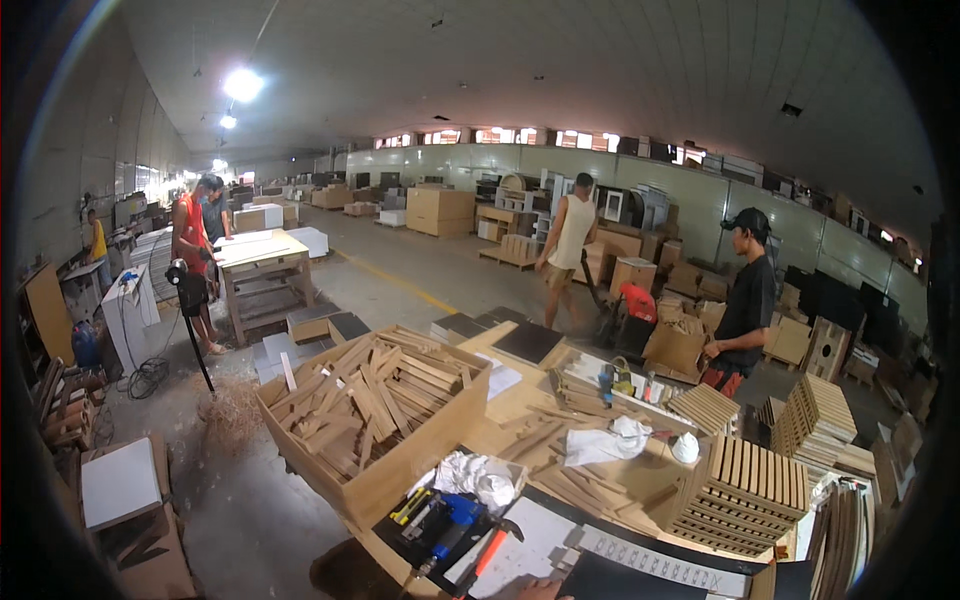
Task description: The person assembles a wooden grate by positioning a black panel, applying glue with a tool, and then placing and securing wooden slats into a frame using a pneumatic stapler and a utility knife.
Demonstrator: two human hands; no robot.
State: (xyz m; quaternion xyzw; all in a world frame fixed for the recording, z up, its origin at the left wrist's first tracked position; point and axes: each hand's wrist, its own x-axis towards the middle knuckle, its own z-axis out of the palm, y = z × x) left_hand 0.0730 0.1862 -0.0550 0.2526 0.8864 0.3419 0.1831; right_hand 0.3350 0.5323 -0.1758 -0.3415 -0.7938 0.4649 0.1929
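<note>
On my left stands a box of wood strips, then a blue tool and an orange-handled hammer. My hand barely shows, so I cannot tell its grip; the dark panel lies just right of it.

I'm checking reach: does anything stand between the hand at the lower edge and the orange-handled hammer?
Nothing visible does. The hand shows only partly, right of the hammer, with just white surface in the gap.
</note>
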